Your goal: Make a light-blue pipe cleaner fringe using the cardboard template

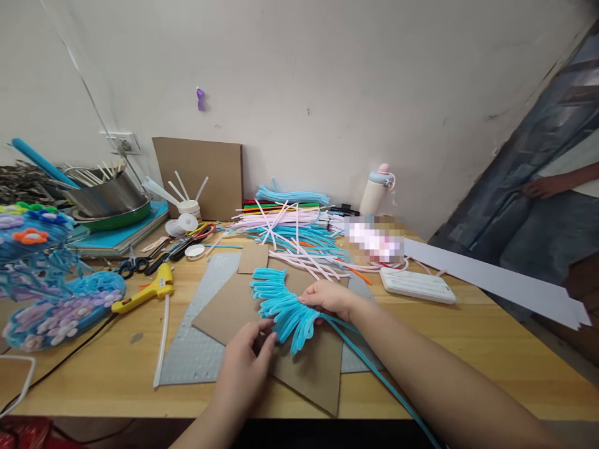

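Observation:
A fan of bright blue pipe cleaners [285, 302], bent into a row of loops, is held up over a brown cardboard sheet [309, 374]. My right hand [327, 298] pinches the gathered edge of the fan, with long blue stems trailing from it toward the lower right. On the other side, my left hand [250, 355] is by the loop ends, its fingers curved and a gap showing between thumb and forefinger. Whether those fingertips touch the loops is hard to make out. Beneath the cardboard lies a grey cutting mat [191, 349].
Left stand a yellow glue gun [147, 293], scissors [133, 265] and a blue flower-covered craft piece [70, 312]. Pink and blue pipe cleaners [290, 221] heap at the back near a bottle [374, 192]. A white power strip [417, 285] sits right; another person's hand [543, 188] shows beyond.

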`<move>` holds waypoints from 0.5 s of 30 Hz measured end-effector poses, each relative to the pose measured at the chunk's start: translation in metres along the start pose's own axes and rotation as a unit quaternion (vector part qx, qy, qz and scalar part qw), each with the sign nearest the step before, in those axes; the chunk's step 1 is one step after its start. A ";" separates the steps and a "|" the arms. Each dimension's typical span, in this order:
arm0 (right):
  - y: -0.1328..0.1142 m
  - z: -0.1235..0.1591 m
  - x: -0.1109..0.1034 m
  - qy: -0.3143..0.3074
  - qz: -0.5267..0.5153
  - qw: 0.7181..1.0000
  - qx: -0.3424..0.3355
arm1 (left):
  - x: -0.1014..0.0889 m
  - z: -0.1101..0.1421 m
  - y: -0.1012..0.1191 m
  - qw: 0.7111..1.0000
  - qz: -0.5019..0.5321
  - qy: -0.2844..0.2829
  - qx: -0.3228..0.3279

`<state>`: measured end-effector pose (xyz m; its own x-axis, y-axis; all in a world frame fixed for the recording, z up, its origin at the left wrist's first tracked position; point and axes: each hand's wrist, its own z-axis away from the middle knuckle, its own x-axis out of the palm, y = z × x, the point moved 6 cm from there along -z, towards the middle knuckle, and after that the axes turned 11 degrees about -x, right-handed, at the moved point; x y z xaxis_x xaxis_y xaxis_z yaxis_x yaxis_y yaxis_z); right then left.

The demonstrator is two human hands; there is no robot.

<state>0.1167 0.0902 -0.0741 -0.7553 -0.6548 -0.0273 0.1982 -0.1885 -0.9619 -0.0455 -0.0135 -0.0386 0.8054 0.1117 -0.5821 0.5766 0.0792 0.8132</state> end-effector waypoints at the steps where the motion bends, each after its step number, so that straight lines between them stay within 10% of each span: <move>1: 0.000 0.001 0.002 -0.002 -0.019 1.000 0.001 | 0.002 -0.001 -0.003 0.999 0.029 -0.018 -0.024; 6: -0.005 0.005 0.017 -0.010 -0.129 0.991 -0.019 | 0.014 -0.009 -0.018 0.951 0.216 -0.125 -0.182; 15: -0.004 0.006 0.027 0.050 -0.174 0.982 -0.051 | 0.008 -0.003 -0.012 0.761 0.518 -0.241 -0.308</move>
<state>0.0989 0.0688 -0.0691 -0.8247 -0.4873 0.2869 -0.1428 -0.3114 -0.9395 -0.0465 -0.0104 -0.0535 0.8261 0.0669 0.5595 -0.4565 0.6615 0.5949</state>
